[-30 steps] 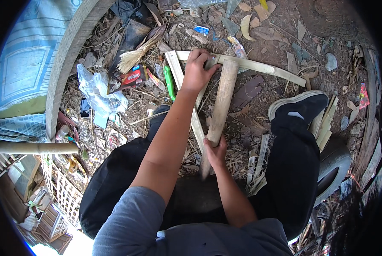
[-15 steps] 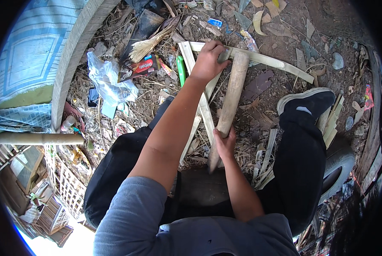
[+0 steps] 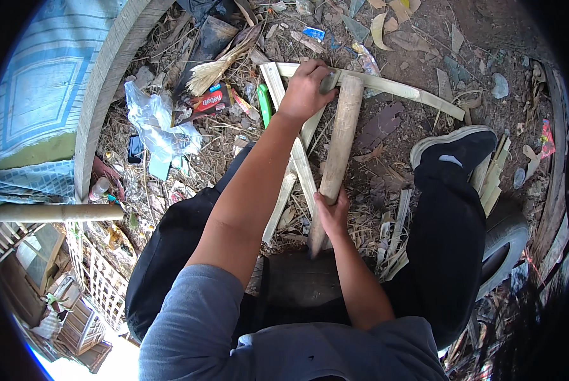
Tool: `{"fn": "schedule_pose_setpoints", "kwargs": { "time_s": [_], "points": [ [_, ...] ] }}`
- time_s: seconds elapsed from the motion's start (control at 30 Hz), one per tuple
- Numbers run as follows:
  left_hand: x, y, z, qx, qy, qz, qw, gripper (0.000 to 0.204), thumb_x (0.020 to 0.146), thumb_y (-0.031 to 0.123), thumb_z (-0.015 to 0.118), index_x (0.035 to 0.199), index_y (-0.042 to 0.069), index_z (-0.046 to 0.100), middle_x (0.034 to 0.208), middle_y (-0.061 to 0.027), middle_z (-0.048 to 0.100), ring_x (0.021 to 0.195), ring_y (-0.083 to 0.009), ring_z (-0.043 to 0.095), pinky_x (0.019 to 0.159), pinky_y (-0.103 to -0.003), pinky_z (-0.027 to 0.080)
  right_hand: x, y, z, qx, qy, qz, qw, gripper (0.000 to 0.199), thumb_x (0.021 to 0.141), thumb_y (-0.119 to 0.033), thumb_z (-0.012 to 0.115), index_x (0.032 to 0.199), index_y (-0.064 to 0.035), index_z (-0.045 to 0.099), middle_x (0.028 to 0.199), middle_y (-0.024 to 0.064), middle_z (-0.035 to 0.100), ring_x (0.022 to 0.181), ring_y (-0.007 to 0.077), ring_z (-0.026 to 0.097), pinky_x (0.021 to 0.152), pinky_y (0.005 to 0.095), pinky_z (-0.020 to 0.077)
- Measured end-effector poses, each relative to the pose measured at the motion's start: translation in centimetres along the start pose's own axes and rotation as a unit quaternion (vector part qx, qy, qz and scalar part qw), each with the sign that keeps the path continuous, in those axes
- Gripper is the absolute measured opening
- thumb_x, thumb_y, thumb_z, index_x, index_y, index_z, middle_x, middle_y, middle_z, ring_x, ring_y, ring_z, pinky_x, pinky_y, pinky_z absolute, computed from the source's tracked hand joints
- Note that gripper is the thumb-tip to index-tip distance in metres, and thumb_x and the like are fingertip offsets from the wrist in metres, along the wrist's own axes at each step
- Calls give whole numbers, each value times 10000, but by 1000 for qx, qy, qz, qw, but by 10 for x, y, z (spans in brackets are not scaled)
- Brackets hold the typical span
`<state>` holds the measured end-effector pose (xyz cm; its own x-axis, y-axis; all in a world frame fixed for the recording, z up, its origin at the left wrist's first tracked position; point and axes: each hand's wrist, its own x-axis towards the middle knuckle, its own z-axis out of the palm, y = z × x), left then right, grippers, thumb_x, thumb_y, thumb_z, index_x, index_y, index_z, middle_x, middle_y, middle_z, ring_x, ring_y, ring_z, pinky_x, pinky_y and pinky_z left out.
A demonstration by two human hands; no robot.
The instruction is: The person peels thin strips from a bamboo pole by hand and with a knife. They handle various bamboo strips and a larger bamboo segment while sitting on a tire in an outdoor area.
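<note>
My right hand is wrapped round the lower part of a thick, round wooden stick. The stick slants upward, and its far end rests over a long pale bamboo strip lying crosswise on the ground. Beyond it to the left, my left hand is closed on a bamboo strip where several strips meet; its fingers partly hide the grip. Another pale bamboo strip runs from beside that hand down toward my right hand. Left of my left wrist lies a green handle-like object.
A clear plastic bag, a red wrapper and a straw-like bundle litter the ground to the left. A curved wooden beam borders that side. A tyre sits beside my right leg, near split bamboo pieces.
The whole view has shifted slightly, with the scene a little farther left. Both hands keep the same grips, and the stick has barely moved against the strips.
</note>
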<state>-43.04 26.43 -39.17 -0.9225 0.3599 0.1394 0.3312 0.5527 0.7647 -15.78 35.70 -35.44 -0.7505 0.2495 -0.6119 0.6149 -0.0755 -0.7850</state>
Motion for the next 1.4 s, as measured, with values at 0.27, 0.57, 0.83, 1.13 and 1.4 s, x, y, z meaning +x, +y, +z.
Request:
{"fn": "schedule_pose_setpoints", "kwargs": {
  "time_s": [0.27,0.57,0.83,1.13,1.4],
  "points": [
    [2,-1,-2,14,-8,19,1000,410,650,52,785,1047,28,685,1088,-140,629,1033,-336,625,922,-399,520,1,-1,2,11,-11,10,1000,460,834,-88,723,1230,39,525,978,124,667,846,179,662,747,314,541],
    [0,1,-2,-20,3,-28,999,479,647,47,822,1093,24,648,1098,-157,629,1043,-351,615,911,-405,516,0,-5,0,29,-15,37,999,460,841,-80,719,1239,37,521,988,112,662,870,170,651,765,308,533],
    [-4,-1,5,-22,35,-10,999,475,649,103,867,1068,18,660,1116,-150,637,1051,-343,615,916,-397,511,0,7,-7,46,-8,49,998,433,852,-46,711,1241,18,532,989,95,662,889,158,651,783,306,534],
    [-5,-1,6,-22,38,-13,999,437,650,108,871,1020,3,662,1125,-149,641,1058,-337,618,916,-398,511,7,-2,-19,74,19,47,996,349,871,-30,703,1181,12,549,968,75,667,873,144,655,788,286,535],
    [-5,-3,7,-20,37,-2,999,418,656,108,869,998,-9,659,1125,-150,633,1046,-336,613,905,-403,511,8,-11,-17,85,64,19,994,370,887,-38,716,1195,10,516,959,73,655,818,139,650,732,276,551]
  ]
}}
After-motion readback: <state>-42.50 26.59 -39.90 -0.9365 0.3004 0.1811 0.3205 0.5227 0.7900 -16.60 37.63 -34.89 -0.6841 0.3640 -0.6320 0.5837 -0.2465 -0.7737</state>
